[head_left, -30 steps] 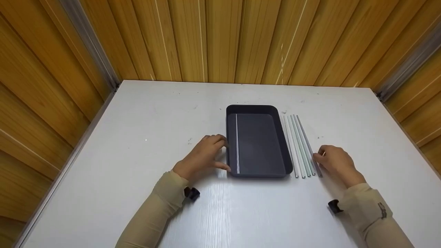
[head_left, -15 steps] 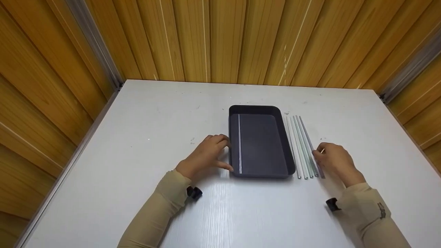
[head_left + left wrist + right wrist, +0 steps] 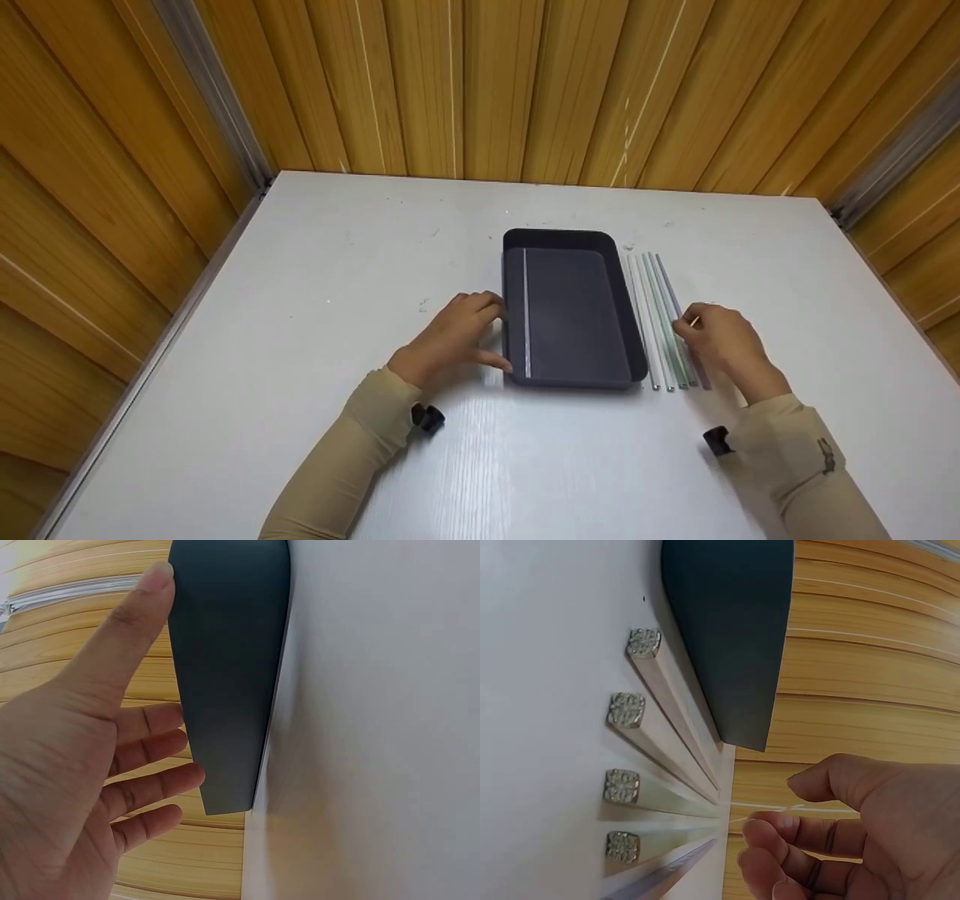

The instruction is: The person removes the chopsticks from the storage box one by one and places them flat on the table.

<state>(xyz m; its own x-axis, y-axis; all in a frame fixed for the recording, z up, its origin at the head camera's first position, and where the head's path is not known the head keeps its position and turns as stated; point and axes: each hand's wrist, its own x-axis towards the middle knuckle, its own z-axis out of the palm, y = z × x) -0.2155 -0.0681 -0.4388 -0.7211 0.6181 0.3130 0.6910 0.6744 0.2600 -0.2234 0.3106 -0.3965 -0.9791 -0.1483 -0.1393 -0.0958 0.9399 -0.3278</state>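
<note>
A dark grey rectangular tray [image 3: 574,315] stands on the white table with one thin white stick [image 3: 526,315] lying lengthwise in it. My left hand [image 3: 450,334] touches the tray's left wall, thumb near the front corner. Its fairly straight fingertips meet the rim in the left wrist view. Right of the tray lie several thin sticks in a row, white, pale green and a lilac one [image 3: 667,281] outermost. In the right wrist view their square ends, such as that of a pale green stick [image 3: 622,786], look glittery. My right hand [image 3: 724,341] hovers over the lilac stick, fingers loosely bent, thumb apart, holding nothing.
The white table [image 3: 360,255] reaches back to a wood-patterned wall [image 3: 495,90]. Metal rails [image 3: 225,105] run up the corners on both sides. Small dark marks dot the tabletop.
My right hand has shifted slightly left and away from me over the sticks. My left hand keeps its place at the tray, and the head view has turned a little.
</note>
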